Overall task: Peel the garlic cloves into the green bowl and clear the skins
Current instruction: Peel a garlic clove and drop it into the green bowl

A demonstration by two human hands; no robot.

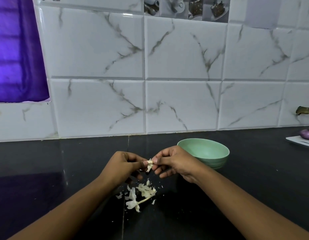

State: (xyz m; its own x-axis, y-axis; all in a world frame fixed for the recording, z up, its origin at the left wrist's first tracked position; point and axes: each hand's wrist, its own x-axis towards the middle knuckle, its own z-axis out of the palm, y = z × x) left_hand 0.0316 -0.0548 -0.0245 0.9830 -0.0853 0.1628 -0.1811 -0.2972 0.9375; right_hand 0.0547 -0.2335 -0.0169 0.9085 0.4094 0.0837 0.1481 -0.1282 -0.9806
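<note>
Lower middle of the frame, a pile of papery white garlic skins (141,194) sits on the glossy black table (63,170). Just above it, the left hand (123,164) and right hand (174,161) both pinch one small, pale, half-peeled garlic clove (149,165) between thumbs and fingertips. The round pale green bowl (204,153) sits right behind the right hand, so that's the closer one for the drop. Can't see any cloves in it.
</note>
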